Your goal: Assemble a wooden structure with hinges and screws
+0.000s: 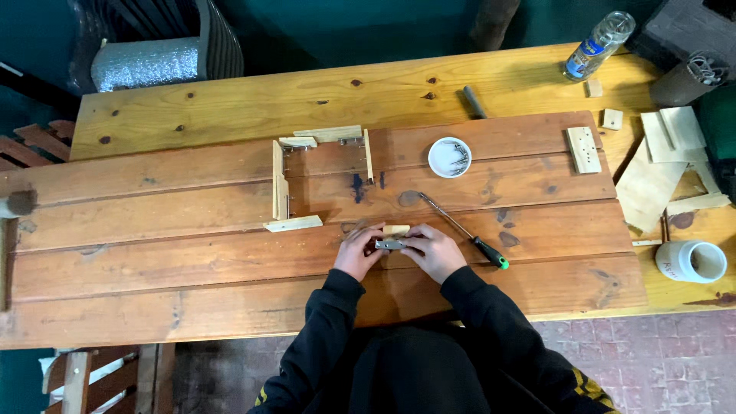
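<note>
Both hands meet at the near middle of the wooden table [192,261]: the left hand [357,251] and right hand [437,251] pinch a small metal hinge [389,244] against a short wood block [395,229]. A green-handled screwdriver [463,230] lies just right; a white dish [449,157] of screws sits farther off, a hinged wooden frame [318,172] far left

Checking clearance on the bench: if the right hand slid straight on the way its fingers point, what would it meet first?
The right hand points leftward, so it would probably first meet the small metal piece, then the left hand.
</note>
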